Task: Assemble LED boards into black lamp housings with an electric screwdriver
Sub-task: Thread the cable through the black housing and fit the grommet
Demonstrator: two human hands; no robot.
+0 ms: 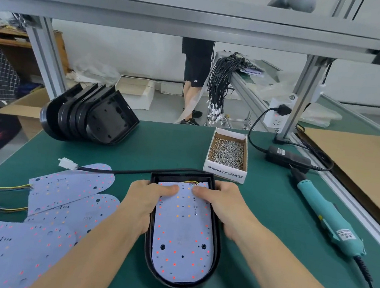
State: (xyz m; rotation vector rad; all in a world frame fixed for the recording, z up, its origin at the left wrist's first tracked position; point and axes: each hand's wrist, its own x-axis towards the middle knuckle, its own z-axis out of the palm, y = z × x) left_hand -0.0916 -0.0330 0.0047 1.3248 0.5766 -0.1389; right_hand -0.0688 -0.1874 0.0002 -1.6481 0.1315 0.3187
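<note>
Black plastic lamp housing [217,233] is lying on the green bench mat [174,146], and a pale oval LED board [182,234] is seated inside it. The board's far end is pressed by the left hand [146,200] and right hand [222,205], fingers curled over the housing rim. Small silver screws [227,153] are kept in an open white cardboard box [225,172] just beyond.

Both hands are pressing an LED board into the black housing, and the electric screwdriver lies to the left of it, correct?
Not quite. The head view shows the electric screwdriver lying to the right. Left hand and right hand do press the LED board into the black housing.
</note>
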